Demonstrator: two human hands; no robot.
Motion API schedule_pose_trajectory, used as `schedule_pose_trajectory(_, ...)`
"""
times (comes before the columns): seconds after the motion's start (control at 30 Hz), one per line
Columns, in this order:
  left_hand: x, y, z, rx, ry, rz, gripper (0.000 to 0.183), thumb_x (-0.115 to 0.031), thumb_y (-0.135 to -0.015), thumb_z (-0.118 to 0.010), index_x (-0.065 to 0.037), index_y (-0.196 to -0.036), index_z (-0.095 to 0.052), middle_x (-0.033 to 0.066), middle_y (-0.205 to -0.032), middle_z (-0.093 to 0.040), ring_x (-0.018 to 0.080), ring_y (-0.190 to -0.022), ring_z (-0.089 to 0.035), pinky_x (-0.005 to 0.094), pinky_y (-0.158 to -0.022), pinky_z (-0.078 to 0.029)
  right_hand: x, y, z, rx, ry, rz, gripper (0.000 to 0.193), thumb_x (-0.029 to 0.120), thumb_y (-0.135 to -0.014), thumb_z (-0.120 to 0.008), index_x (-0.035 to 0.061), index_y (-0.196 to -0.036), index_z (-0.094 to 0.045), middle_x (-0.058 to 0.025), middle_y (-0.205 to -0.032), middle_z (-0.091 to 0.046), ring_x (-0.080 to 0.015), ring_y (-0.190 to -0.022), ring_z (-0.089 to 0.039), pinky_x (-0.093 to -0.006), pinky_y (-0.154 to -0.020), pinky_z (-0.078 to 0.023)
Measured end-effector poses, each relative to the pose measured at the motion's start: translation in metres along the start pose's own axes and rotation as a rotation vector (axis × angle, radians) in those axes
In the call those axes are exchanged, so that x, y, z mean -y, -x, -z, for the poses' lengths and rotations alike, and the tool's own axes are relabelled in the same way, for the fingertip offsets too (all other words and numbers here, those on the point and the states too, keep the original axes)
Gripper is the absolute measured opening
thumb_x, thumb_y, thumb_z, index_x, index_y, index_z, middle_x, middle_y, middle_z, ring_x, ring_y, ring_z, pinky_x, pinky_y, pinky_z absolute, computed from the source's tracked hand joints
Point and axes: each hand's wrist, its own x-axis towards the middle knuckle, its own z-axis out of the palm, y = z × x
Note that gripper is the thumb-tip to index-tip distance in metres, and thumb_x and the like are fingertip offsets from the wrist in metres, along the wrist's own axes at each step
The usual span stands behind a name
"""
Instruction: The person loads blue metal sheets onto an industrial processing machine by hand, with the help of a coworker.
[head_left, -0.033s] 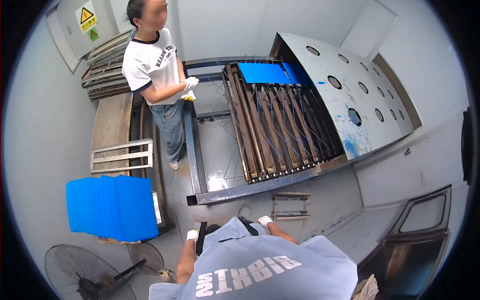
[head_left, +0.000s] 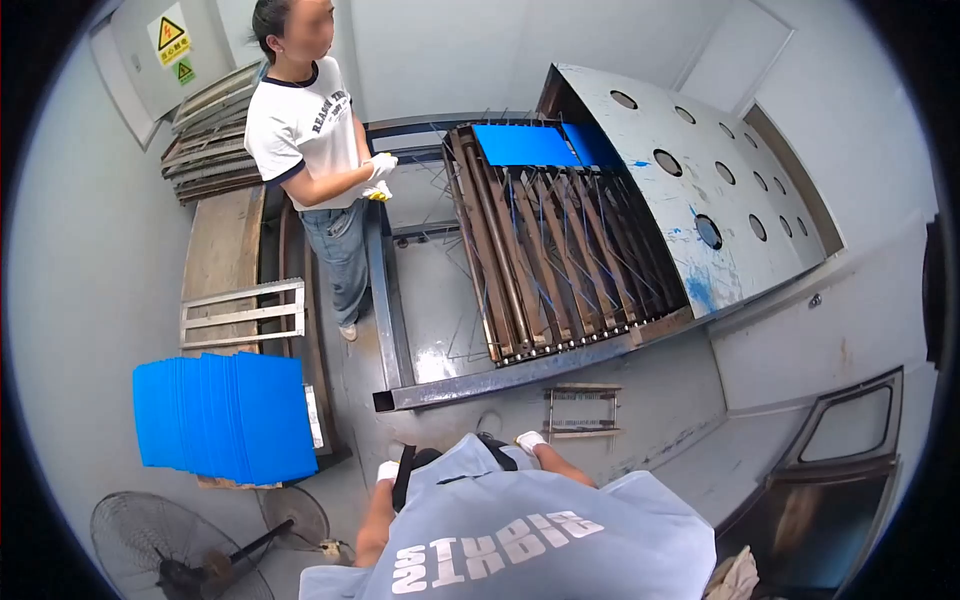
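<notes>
My left hand (head_left: 387,470), in a white glove, hangs at my left side beside a dark strap. On my other side my right hand (head_left: 530,441), gloved too, is close to my waist. Both are small and partly hidden by my body, so their fingers cannot be made out. No object shows in either one. Ahead stands a machine bed (head_left: 560,255) of brown bars and thin wires, beyond the reach of both hands. A flat blue sheet (head_left: 520,146) lies across its far end. One more blue sheet (head_left: 590,146) sits beside it, partly under the metal hood.
A blue metal frame (head_left: 480,387) crosses in front of me. A stack of blue sheets (head_left: 225,418) is at left, near a fan (head_left: 180,545). Across the frame stands a co-worker (head_left: 315,150) in white gloves, hands together. A metal hood (head_left: 690,200) with round holes covers the right side.
</notes>
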Motion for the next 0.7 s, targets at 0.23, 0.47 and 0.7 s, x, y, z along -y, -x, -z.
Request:
schedule_pose_trajectory(0.23, -0.002, 0.001, -0.002, 0.063, -0.080, 0.009, 0.031, -0.031, -0.066, -0.037, -0.007, -0.071, -0.057, 0.0134, -0.078, -0.054, 0.0285, -0.076, -0.051, 0.0339, -0.066, -0.041, 0.010, -0.015, 0.000, -0.008, 0.074, 0.014, 0.028, 0.024, -0.071, -0.034, 0.0060, -0.077, -0.055, -0.0144, -0.082, -0.052, -0.0284, -0.077, -0.051, -0.0345, -0.066, -0.040)
schedule_pose_trajectory(0.47, 0.003, 0.004, 0.025, 0.017, -0.298, -0.005, 0.026, -0.021, -0.066, -0.035, -0.008, -0.072, -0.057, 0.0138, -0.079, -0.053, 0.0266, -0.075, -0.052, 0.0339, -0.063, -0.041, 0.018, -0.019, 0.004, -0.016, -0.022, -0.008, 0.031, 0.028, -0.073, -0.034, 0.0066, -0.077, -0.055, -0.0142, -0.085, -0.052, -0.0279, -0.079, -0.050, -0.0341, -0.067, -0.039)
schedule_pose_trajectory(0.7, -0.008, 0.015, 0.014, 0.144, 0.564, 0.230, 0.026, -0.024, -0.069, -0.041, -0.003, -0.073, -0.057, 0.0144, -0.071, -0.055, 0.0255, -0.066, -0.053, 0.0332, -0.060, -0.040, 0.015, -0.020, -0.003, -0.019, 0.005, 0.031, 0.029, 0.025, -0.072, -0.034, 0.0066, -0.077, -0.055, -0.0132, -0.083, -0.053, -0.0269, -0.078, -0.050, -0.0336, -0.065, -0.040)
